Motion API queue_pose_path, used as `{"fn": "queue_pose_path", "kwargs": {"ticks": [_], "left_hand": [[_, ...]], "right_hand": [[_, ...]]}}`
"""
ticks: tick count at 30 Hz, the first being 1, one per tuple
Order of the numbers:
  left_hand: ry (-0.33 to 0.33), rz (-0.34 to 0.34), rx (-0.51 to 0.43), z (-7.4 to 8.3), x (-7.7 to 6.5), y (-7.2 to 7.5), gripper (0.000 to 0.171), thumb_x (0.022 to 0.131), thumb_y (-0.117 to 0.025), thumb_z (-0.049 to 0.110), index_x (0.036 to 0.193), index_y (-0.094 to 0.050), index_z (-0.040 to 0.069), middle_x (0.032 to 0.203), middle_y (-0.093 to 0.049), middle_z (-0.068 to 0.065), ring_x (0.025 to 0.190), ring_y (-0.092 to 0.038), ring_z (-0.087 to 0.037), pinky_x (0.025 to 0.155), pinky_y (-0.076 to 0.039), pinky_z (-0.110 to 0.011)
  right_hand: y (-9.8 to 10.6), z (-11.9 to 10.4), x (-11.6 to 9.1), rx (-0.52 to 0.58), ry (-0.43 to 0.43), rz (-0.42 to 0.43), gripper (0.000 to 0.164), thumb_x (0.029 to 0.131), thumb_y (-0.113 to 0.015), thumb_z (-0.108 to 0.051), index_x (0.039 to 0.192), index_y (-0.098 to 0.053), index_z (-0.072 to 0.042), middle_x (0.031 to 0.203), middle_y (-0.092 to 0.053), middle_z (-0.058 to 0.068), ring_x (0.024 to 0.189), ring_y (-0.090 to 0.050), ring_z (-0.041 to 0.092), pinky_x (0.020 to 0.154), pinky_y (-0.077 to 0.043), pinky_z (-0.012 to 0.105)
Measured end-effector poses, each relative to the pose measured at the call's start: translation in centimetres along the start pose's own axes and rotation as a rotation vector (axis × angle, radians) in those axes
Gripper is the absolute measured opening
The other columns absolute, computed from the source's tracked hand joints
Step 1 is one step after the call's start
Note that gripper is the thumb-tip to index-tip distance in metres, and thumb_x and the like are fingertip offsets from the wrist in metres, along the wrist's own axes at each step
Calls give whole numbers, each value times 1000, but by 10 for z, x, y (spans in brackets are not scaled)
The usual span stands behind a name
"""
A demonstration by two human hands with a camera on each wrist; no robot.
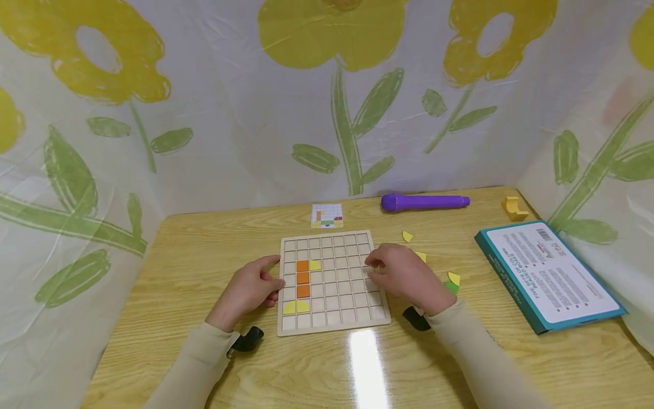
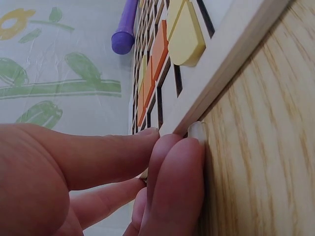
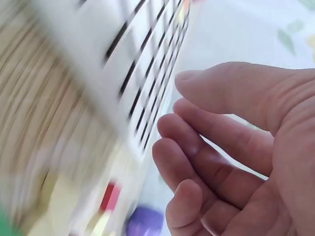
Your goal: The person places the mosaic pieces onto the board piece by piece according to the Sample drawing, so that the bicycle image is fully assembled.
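A square wooden grid board (image 1: 332, 287) lies on the table between the two hands. Three orange square tiles (image 1: 303, 278) form a column in its left part, with a yellow quarter-round tile (image 1: 315, 264) beside the top one. Two more yellow quarter-round tiles (image 1: 296, 307) sit side by side lower down. The left hand (image 1: 250, 291) pinches the board's left edge, thumb on top and fingertips (image 2: 172, 162) along the side. Over the board's right edge hovers the right hand (image 1: 409, 275), its fingers (image 3: 172, 157) loosely bent and nothing between them and the thumb.
Right of the board lie loose yellow pieces (image 1: 407, 236) and a green piece (image 1: 452, 287), partly behind the right hand. A small pattern card (image 1: 327, 216) and a purple microphone-shaped object (image 1: 426, 202) lie behind. Farther right are a teal box (image 1: 554, 278) and a yellow block (image 1: 514, 208).
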State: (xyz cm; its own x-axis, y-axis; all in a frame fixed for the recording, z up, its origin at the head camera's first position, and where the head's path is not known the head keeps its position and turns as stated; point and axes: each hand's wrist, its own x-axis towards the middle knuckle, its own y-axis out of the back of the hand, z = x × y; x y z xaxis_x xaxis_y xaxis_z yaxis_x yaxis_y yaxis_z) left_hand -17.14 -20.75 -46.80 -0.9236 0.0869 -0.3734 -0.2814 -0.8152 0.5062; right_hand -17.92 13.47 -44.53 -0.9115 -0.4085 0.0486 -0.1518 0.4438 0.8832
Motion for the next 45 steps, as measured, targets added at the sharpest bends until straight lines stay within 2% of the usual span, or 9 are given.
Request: {"fn": "queue_pose_path", "kwargs": {"ticks": [4,9,16,24,39,45], "left_hand": [[-3,-2,-10,0,1,1,69,103,-74,13,165,-45,17,102,-67,-14,71,-69,-20,65,-63,-32],[0,-4,1,0,1,1,69,103,-74,14,166,-45,17,101,-67,-13,70,-69,-20,64,-62,-32],[10,-1,-4,0,0,0,70,103,-74,13,166,-45,18,101,-67,-13,70,-69,-20,64,-62,-32],[12,4,-2,-1,1,0,69,102,-75,13,165,-45,18,102,-67,-14,70,-69,-20,64,-63,-32],[5,6,-17,-1,0,0,69,102,-75,13,165,-46,17,103,-67,-14,71,-68,-20,66,-64,-32],[6,7,-5,0,1,-1,70,102,-75,13,165,-46,17,102,-67,-13,71,-68,-20,66,-63,-31]], "right_hand": [[10,25,-9,11,-49,10,20,98,-76,-16,115,-81,-5,110,-78,6,100,-73,20,93,-64,43],[20,50,-17,19,-119,6,23,99,-77,-16,119,-80,-5,111,-78,7,98,-72,22,91,-64,46],[31,71,-21,10,-160,28,24,101,-76,-15,122,-79,-5,113,-77,10,103,-72,27,93,-63,51],[39,90,-20,22,-266,9,27,100,-72,-16,124,-78,-5,118,-75,13,108,-68,32,97,-60,54],[39,99,-17,6,-291,-44,30,99,-76,-18,126,-77,-4,120,-73,15,108,-68,32,100,-59,56],[36,102,-17,18,-268,-52,27,100,-75,-16,124,-77,-5,120,-74,15,108,-69,32,100,-60,56]]}}
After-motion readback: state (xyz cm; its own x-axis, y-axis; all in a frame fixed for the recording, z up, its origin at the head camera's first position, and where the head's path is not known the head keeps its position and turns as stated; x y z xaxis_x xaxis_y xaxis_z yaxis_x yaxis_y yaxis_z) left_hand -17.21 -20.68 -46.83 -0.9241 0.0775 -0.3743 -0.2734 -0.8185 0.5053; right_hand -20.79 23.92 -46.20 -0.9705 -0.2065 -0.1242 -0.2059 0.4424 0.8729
